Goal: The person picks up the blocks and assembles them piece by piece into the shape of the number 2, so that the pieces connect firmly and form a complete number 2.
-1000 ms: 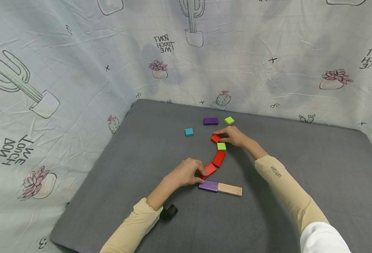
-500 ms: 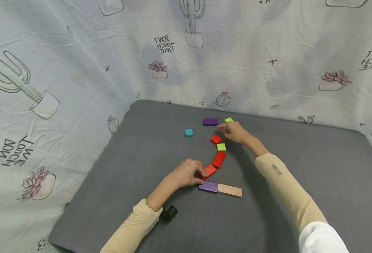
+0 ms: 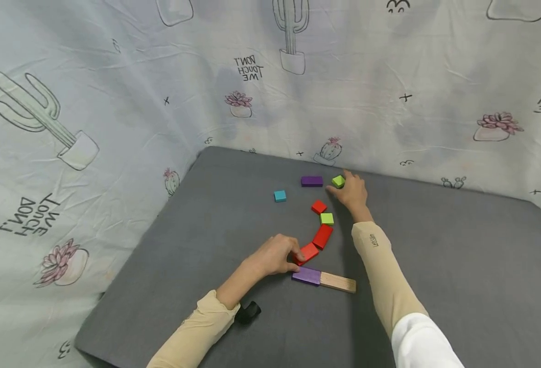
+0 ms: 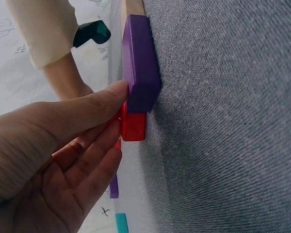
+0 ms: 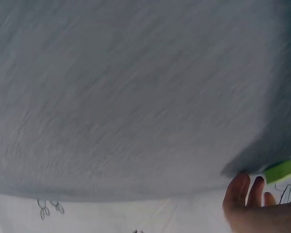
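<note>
My left hand [image 3: 276, 254] rests at the near end of a curved row of blocks. Its thumb touches the purple block [image 4: 141, 63], and its fingers lie against the red block [image 3: 308, 253]. Beyond that come another red block [image 3: 323, 236], a lime green block [image 3: 327, 219] and a smaller red block [image 3: 319, 207]. My right hand [image 3: 354, 193] is at the far side, its thumb and fingers spread beside a second lime green block [image 3: 338, 181]. In the right wrist view that green block [image 5: 281, 171] sits just past the fingertips; I cannot tell whether they touch.
A plain wooden block [image 3: 338, 282] adjoins the near purple block. Farther back lie a dark purple block [image 3: 312, 181] and a blue block [image 3: 280, 196]. The grey table [image 3: 196, 220] meets a printed cloth [image 3: 367, 76] behind. A black strap piece [image 3: 248, 313] sits at the left wrist.
My right hand has left the small red block and moved back to the far green block, its fingers spreading. The left hand stays at the near blocks. The head view has shifted slightly.
</note>
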{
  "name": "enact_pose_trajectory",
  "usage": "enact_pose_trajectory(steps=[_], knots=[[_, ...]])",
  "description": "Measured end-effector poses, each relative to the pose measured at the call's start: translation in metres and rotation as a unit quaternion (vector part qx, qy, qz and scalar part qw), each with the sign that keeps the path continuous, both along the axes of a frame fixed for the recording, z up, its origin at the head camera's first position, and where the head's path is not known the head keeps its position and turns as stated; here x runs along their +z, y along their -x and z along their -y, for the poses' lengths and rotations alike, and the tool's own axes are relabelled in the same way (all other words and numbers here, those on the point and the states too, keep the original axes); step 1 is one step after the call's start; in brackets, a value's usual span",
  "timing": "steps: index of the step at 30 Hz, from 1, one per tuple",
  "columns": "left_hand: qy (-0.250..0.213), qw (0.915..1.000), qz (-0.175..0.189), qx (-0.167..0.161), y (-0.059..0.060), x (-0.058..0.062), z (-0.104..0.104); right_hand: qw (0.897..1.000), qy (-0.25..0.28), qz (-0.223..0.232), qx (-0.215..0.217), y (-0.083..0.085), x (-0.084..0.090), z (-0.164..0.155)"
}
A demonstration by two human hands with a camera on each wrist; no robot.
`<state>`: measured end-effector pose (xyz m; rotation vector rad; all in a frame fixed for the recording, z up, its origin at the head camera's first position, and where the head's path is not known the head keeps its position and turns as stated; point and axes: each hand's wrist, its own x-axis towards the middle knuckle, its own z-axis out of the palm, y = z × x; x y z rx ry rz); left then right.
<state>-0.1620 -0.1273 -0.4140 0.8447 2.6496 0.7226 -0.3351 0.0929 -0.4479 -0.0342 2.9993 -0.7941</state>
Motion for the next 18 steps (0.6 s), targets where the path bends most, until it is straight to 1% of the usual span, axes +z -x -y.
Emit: enact_pose_trajectory(steps=[4,8,10,13,18], knots=[[-0.005,1.0,-0.003,-0.008,0.0,0.0,-0.004,0.998,0.011,-0.044,-0.045,-0.002,-0.006,0.003],[-0.009,0.9999,-0.006,-0.011,0.001,0.0,-0.004,0.993,0.055,-0.082,-0.064,-0.002,-0.008,0.001],[-0.007,0.9999,-0.006,-0.009,0.001,0.001,-0.004,0.991,0.075,-0.093,-0.064,-0.003,-0.008,-0.001],[-0.005,1.0,-0.005,-0.007,0.0,0.0,-0.002,0.988,0.099,-0.105,-0.053,-0.004,-0.004,-0.002],[-0.009,1.0,-0.003,-0.004,0.0,-0.001,0.002,0.985,0.127,-0.119,-0.007,-0.007,0.005,-0.004]])
